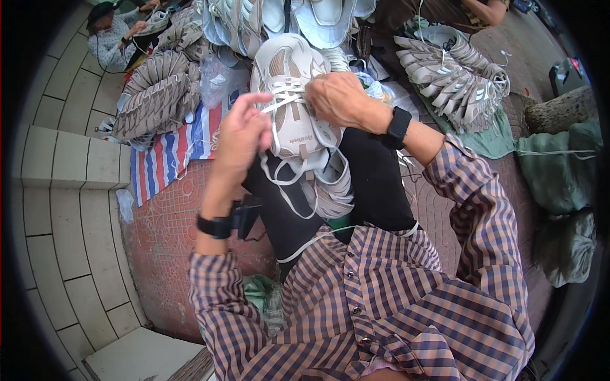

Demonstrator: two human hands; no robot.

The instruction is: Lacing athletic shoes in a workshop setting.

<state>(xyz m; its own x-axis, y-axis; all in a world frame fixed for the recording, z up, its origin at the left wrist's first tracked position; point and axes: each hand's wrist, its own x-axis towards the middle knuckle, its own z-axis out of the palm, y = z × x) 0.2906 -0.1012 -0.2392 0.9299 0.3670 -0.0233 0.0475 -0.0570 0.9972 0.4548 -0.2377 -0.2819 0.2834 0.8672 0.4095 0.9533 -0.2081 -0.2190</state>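
A beige and white sneaker [289, 130] lies sole down over my lap, toe pointing away. White shoelace [289, 100] crosses its front, and a loose loop hangs past the heel onto my dark trousers. To the left of the shoe is my left hand [244, 130], its thumb and fingers closed at the lace, index finger partly stretched. My right hand [338, 100] is closed against the right side of the lacing; its fingertips and whatever they grip are hidden. Below the heel, stacked pale shoe pieces [332, 190] sit between my legs.
Bundled beige shoe uppers lie at left [159, 95] and right [454, 76]; more pale shoes [286, 16] stand ahead. A striped sheet [171, 152] covers paving beside a tiled ledge [70, 155]. Green sacks [559, 171] sit at right. A person [117, 41] handles a shoe far left.
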